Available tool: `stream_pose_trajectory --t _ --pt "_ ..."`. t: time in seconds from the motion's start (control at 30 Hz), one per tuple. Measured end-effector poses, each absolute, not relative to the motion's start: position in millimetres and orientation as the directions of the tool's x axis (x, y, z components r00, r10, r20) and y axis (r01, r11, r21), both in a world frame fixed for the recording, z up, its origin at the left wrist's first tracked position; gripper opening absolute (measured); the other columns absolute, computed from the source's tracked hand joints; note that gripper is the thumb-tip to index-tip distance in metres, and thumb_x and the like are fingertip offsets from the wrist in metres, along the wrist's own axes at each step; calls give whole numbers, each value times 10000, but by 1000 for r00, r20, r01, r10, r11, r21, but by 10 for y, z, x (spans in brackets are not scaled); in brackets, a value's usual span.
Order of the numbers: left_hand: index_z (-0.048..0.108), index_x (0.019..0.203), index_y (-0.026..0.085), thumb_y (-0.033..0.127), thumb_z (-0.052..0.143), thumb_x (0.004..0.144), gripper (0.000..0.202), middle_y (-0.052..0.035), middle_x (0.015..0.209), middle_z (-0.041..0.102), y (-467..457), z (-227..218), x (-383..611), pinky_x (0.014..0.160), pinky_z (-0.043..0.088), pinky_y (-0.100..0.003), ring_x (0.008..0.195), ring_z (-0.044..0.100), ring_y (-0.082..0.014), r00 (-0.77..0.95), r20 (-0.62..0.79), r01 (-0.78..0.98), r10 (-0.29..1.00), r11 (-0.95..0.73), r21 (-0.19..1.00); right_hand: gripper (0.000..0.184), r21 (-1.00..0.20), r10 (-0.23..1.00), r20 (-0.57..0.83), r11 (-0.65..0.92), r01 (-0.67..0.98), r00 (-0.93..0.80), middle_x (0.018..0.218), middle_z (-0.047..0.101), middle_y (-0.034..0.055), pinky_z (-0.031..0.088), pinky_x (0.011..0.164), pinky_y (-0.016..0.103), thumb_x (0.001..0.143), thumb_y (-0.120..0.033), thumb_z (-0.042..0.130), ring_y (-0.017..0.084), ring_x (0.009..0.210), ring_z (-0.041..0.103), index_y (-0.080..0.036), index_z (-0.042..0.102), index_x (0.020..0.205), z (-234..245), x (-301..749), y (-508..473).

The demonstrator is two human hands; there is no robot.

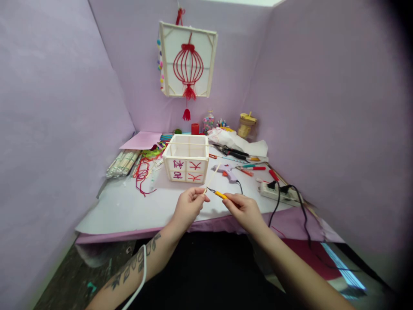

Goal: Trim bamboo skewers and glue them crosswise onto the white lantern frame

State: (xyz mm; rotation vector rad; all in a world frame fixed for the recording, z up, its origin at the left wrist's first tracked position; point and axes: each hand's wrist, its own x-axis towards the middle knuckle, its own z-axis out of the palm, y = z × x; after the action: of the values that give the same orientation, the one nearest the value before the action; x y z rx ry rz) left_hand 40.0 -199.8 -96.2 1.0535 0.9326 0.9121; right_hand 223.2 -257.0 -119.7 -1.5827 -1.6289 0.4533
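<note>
Currently, as seen from beside the bench [125, 217], the left hand [189, 204] pinches a thin stick [214, 173] above the front area; the right hand [244, 211] is closed around a yellow-handled tool [220, 195], tip at the stick's lower end, contact unclear. Behind stands an open white box [166, 168]. Front panel marking: four characters; right column red, apparently 大 twice; left column purple, not reliably legible

White-topped table [129, 215] with lettered box [186, 169], lilac glue gun [229, 173], power strip [278, 194], red yarn [141, 175].
</note>
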Motion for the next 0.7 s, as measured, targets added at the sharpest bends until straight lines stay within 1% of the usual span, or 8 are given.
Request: stream_pose_trajectory --t 0.2,0.23,0.3,0.43,0.5,0.57,0.63,0.7 --pt "584 896 122 291 643 687 275 -9 705 640 -1999 -997 406 369 164 -177 368 296 -10 319 -165 -147 933 220 964 318 -617 918 377 148 773 125 711 660 52 427 654 280 906 -367 509 185 666 606 -174 737 1016 -1240 2173 -2571" --pt "591 897 123 297 642 695 272 -11 710 640 -1997 -1007 405 372 178 -178 378 312 -16 308 -149 -134 940 198 971 323 -622 920 373 149 768 123 703 654 51 427 651 281 908 -368 500 185 660 602 -173 736 1010 -1252 2159 -2569" --pt "602 895 124 310 635 710 265 -15 715 641 -1993 -1025 396 382 206 -179 403 343 -27 285 -111 -106 952 147 983 325 -677 936 334 155 720 112 682 646 43 425 647 278 909 -364 487 182 655 599 -171 738 980 -1277 2135 -2561" --pt "615 888 120 311 619 717 256 -17 705 646 -1978 -1035 366 400 238 -181 426 366 -39 287 -84 -49 954 102 994 327 -832 978 185 103 545 98 616 613 18 397 604 270 883 -384 504 168 618 556 -166 743 837 -1308 2124 -2535" --pt "621 890 118 300 615 714 254 -17 699 648 -1974 -1032 364 406 246 -181 432 372 -44 297 -79 -23 952 90 996 351 -906 994 68 27 423 81 539 532 -10 343 531 256 861 -428 529 138 536 472 -153 741 810 -1307 2133 -2526" --pt "623 879 121 297 614 712 243 -15 689 649 -1979 -1022 381 411 253 -182 436 378 -48 310 -68 -9 948 74 997 396 -964 997 -72 -80 253 40 483 448 -38 259 462 240 833 -488 558 101 458 359 -136 738 836 -1298 2149 -2527" --pt "626 874 127 303 615 716 237 -19 686 656 -1993 -992 401 417 269 -182 445 399 -57 328 -48 2 944 50 999 448 -980 982 -188 -185 69 -32 458 428 -52 177 423 231 797 -542 590 73 406 270 -120 726 856 -1283 2178 -2540" --pt "634 884 132 311 611 735 234 -30 705 671 -2002 -923 377 433 304 -184 472 439 -69 337 -7 24 942 -1 1000 479 -968 968 -222 -233 -90 -114 455 459 -46 137 404 229 764 -577 615 57 370 228 -114 709 847 -1264 2234 -2560"
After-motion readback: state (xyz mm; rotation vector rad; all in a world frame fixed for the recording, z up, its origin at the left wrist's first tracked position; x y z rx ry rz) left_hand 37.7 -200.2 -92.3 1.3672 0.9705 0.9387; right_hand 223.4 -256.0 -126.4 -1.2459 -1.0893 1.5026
